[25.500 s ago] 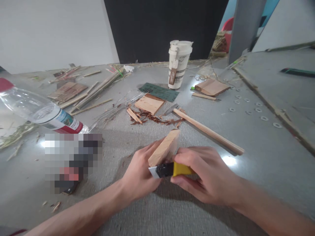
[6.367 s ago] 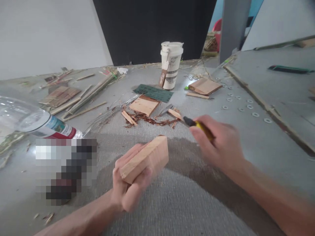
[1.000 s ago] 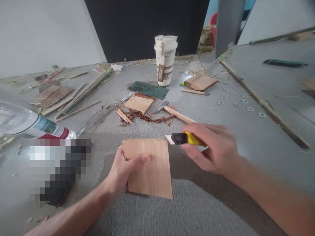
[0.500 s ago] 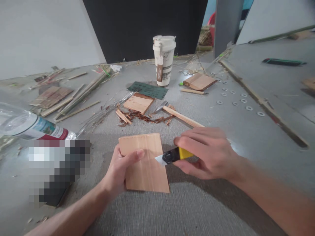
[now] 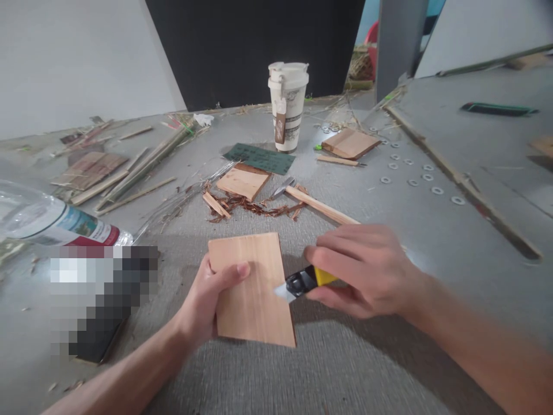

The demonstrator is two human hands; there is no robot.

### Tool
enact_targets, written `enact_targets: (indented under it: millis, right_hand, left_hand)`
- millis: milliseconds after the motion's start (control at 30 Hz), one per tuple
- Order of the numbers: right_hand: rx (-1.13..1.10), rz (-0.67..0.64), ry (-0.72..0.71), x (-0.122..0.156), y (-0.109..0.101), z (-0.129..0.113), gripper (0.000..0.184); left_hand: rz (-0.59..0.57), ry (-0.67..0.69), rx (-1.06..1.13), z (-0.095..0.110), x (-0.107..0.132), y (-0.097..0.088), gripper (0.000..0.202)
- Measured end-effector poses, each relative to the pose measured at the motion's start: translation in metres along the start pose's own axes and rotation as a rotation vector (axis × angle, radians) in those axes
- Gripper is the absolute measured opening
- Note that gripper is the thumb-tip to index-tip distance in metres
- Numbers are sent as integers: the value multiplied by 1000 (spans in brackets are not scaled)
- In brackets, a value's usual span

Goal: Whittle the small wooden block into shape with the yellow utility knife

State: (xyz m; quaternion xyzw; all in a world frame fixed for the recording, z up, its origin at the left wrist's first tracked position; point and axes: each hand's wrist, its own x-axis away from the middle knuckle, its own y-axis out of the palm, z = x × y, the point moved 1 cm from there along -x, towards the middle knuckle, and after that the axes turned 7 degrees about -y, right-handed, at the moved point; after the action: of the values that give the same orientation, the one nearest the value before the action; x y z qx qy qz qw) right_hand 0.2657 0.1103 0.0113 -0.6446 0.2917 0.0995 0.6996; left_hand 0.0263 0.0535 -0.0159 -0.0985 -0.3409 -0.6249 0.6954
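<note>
A thin, pale wooden board [image 5: 254, 300] is gripped by its left edge in my left hand [image 5: 211, 294], the thumb flat across its face and the other fingers hidden behind. My right hand [image 5: 367, 271] is closed around a yellow and black utility knife [image 5: 305, 281]. The knife's blade points left and lies over the board's right edge; whether it touches the wood I cannot tell. Beyond the board, a hammer [image 5: 322, 206] with a wooden handle lies near a smaller wood block [image 5: 244, 181] and reddish-brown fibre scraps [image 5: 259, 210].
A white lidded cup [image 5: 288, 109] stands at the back beside a green sheet [image 5: 259, 158]. Another wood piece [image 5: 352, 142] and several metal washers [image 5: 427, 177] lie right. On the left are a plastic bottle [image 5: 82, 222], a dark pixelated object [image 5: 101, 334] and wooden strips [image 5: 138, 167].
The board has tilted slightly, its lower edge coming a little nearer to me. The knife blade has shifted slightly down and to the right along the board's edge.
</note>
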Motion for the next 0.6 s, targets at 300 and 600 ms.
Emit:
enact_targets:
  millis: [300, 600]
  right_hand:
    - [172, 92, -18, 3, -1, 0, 33]
    - [194, 128, 28, 3, 0, 0, 31]
  left_hand:
    - [-64, 15, 4, 1, 3, 0, 53]
    - [39, 51, -23, 6, 1, -1, 64]
